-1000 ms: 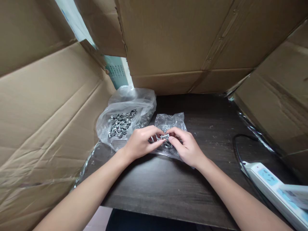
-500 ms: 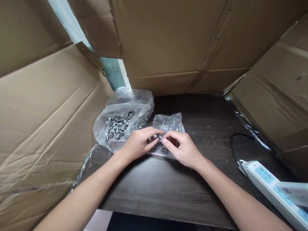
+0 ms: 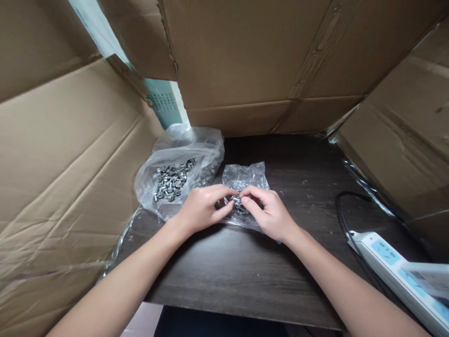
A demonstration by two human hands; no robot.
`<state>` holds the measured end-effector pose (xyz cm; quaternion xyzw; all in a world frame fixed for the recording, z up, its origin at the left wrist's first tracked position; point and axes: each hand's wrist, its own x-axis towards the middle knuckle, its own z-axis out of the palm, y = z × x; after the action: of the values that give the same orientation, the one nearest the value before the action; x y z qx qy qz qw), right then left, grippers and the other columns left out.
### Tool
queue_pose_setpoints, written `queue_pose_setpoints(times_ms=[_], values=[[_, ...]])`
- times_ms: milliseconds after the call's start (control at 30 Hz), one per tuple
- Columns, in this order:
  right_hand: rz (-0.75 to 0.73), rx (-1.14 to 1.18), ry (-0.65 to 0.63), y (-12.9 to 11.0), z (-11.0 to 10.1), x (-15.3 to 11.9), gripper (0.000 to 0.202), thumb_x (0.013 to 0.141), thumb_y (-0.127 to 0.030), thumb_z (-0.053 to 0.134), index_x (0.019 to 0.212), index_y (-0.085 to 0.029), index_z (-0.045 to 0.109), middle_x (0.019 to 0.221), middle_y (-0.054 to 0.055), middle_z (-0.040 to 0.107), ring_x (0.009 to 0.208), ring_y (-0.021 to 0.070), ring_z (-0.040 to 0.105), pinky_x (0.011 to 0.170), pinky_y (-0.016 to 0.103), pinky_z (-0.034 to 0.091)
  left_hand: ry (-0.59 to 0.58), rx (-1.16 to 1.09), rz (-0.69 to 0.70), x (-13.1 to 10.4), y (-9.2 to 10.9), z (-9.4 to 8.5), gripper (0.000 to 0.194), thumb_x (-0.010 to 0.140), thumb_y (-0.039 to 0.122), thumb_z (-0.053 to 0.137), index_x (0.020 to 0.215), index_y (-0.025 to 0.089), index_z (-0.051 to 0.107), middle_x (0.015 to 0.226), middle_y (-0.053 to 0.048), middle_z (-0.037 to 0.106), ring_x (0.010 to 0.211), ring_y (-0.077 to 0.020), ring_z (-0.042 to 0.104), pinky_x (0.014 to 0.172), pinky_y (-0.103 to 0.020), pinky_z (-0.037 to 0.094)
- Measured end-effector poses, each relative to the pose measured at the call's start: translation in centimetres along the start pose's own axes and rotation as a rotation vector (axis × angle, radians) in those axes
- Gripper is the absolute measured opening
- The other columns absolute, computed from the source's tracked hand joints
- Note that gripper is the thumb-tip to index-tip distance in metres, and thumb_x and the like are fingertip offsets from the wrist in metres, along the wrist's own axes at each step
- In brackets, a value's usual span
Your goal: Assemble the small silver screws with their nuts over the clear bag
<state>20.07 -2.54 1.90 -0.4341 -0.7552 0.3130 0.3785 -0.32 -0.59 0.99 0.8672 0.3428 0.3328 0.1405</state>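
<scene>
A small heap of shiny metal screws (image 3: 240,208) rests on a clear plastic bag (image 3: 244,175) lying flat on the dark table. My left hand (image 3: 206,208) curves around the heap's left side, its thumb and forefinger apart, with the thumb tip near the screws. From the other side my right hand (image 3: 271,212) reaches in, thumb and forefinger brought together at a screw on top of the heap; the fingers partly hide it. Left of my hands stands an open, larger plastic bag (image 3: 147,180) holding many similar screws (image 3: 171,180).
Cardboard walls (image 3: 238,56) enclose the dark wooden table (image 3: 224,267) at the back and both sides. A white power strip (image 3: 396,267) with a black cable (image 3: 339,210) lies at the right. A green printed sheet (image 3: 164,100) shows through a gap behind.
The fingertips of my right hand have shifted slightly up and away from my left thumb, uncovering more of the screw heap. The bags have stayed in place.
</scene>
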Motion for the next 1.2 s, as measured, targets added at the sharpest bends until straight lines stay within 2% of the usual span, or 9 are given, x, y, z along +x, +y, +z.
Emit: queue_pose_setpoints(times_ms=[167, 433, 533, 667, 833, 1100, 1200], values=[[0.015, -0.033, 0.01, -0.05, 0.3, -0.02, 0.016, 0.092, -0.027, 0.057, 0.079, -0.018, 0.061, 0.063, -0.003, 0.054, 0.056, 0.011, 0.047, 0.055, 0.024, 0.037, 0.016, 0.023, 0.021, 0.07, 0.0, -0.11, 0.017, 0.091, 0.019, 0.063, 0.105, 0.017, 0.071, 0.084, -0.001, 0.073, 0.065, -0.0112, 0.066, 0.062, -0.023, 0.049], [0.107, -0.071, 0.02, 0.51, 0.35, 0.17, 0.042, 0.1, -0.035, 0.042, 0.062, -0.02, 0.045, 0.057, -0.003, 0.042, 0.055, 0.0115, 0.04, 0.056, 0.027, 0.031, 0.001, 0.002, 0.041, 0.03, 0.28, -0.29, 0.018, 0.093, 0.026, 0.065, 0.108, 0.017, 0.07, 0.083, -0.001, 0.072, 0.07, -0.0121, 0.067, 0.066, -0.023, 0.051], [0.127, -0.043, 0.012, 0.48, 0.24, 0.23, 0.039, 0.101, -0.036, 0.042, 0.065, -0.02, 0.048, 0.06, -0.002, 0.046, 0.058, 0.0125, 0.043, 0.058, 0.027, 0.033, 0.019, -0.001, 0.03, 0.02, 0.2, -0.3, 0.017, 0.093, 0.027, 0.066, 0.106, 0.017, 0.07, 0.082, -0.001, 0.071, 0.069, -0.0117, 0.066, 0.065, -0.023, 0.051], [0.104, 0.0, -0.039, 0.29, -0.03, 0.25, 0.025, 0.098, -0.032, 0.046, 0.082, -0.019, 0.06, 0.073, 0.001, 0.06, 0.068, 0.0153, 0.053, 0.064, 0.028, 0.039, 0.021, -0.008, 0.007, 0.0, 0.04, -0.25, 0.014, 0.092, 0.026, 0.067, 0.102, 0.017, 0.071, 0.08, 0.0, 0.071, 0.066, -0.0108, 0.065, 0.062, -0.022, 0.05], [0.063, 0.012, -0.096, 0.08, -0.14, 0.18, 0.018, 0.097, -0.029, 0.049, 0.087, -0.02, 0.062, 0.074, 0.0, 0.061, 0.068, 0.0151, 0.054, 0.066, 0.028, 0.041, 0.024, -0.036, -0.005, -0.07, -0.04, -0.09, 0.013, 0.092, 0.027, 0.068, 0.1, 0.017, 0.07, 0.081, 0.0, 0.071, 0.068, -0.0109, 0.066, 0.064, -0.021, 0.051], [0.067, -0.019, -0.068, 0.39, 0.15, 0.13, 0.041, 0.102, -0.037, 0.039, 0.065, -0.02, 0.045, 0.06, -0.003, 0.045, 0.057, 0.0124, 0.043, 0.058, 0.027, 0.032, 0.003, -0.082, -0.011, -0.12, 0.1, 0.2, 0.013, 0.091, 0.026, 0.069, 0.1, 0.017, 0.069, 0.082, 0.0, 0.071, 0.067, -0.0104, 0.066, 0.063, -0.021, 0.05], [0.082, -0.008, -0.046, 0.36, 0.09, 0.13, 0.044, 0.103, -0.037, 0.037, 0.063, -0.02, 0.043, 0.059, -0.003, 0.045, 0.057, 0.0124, 0.043, 0.058, 0.027, 0.033, 0.01, -0.083, -0.011, -0.12, 0.09, 0.19, 0.013, 0.091, 0.028, 0.069, 0.099, 0.017, 0.069, 0.08, 0.0, 0.071, 0.066, -0.0102, 0.065, 0.063, -0.021, 0.051]])
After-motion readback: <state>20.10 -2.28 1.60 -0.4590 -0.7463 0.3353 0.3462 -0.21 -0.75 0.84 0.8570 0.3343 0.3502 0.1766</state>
